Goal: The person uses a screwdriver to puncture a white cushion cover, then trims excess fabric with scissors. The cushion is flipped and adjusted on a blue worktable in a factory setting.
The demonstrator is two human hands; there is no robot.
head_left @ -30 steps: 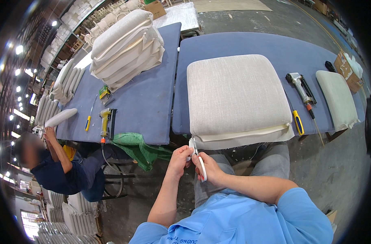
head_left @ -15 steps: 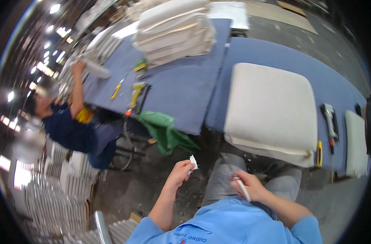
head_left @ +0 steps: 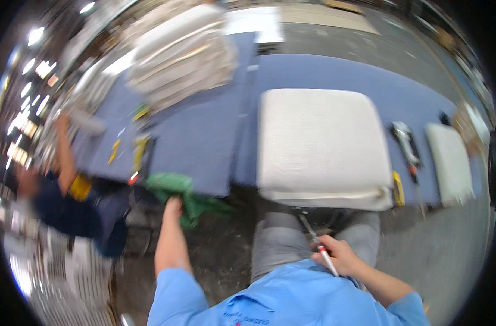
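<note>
My left hand [head_left: 174, 206] is stretched out to the green cloth [head_left: 174, 186] that hangs off the near edge of the left table. Its fingers are lost against the cloth, so their grip does not show. Over my lap, my right hand [head_left: 339, 255] is closed around the white and red handle of a hand tool [head_left: 325, 255]. The tool's thin metal shaft points up and left, toward the table edge; its exact kind is unclear. In front of me lies a square, white-covered cushion [head_left: 321, 141], its near side hanging slightly over the table edge.
On the right lie a staple gun [head_left: 406, 145], a yellow-handled cutter [head_left: 398, 189] and a smaller white pad [head_left: 449, 163]. A yellow tool [head_left: 141, 155] and a stack of white covered pads [head_left: 185, 60] rest on the left table [head_left: 196, 146]. A co-worker [head_left: 68, 209] is at far left.
My left hand has moved left and forward to the green cloth; the white scrap it held no longer shows. The view has swung right. My right hand keeps the tool.
</note>
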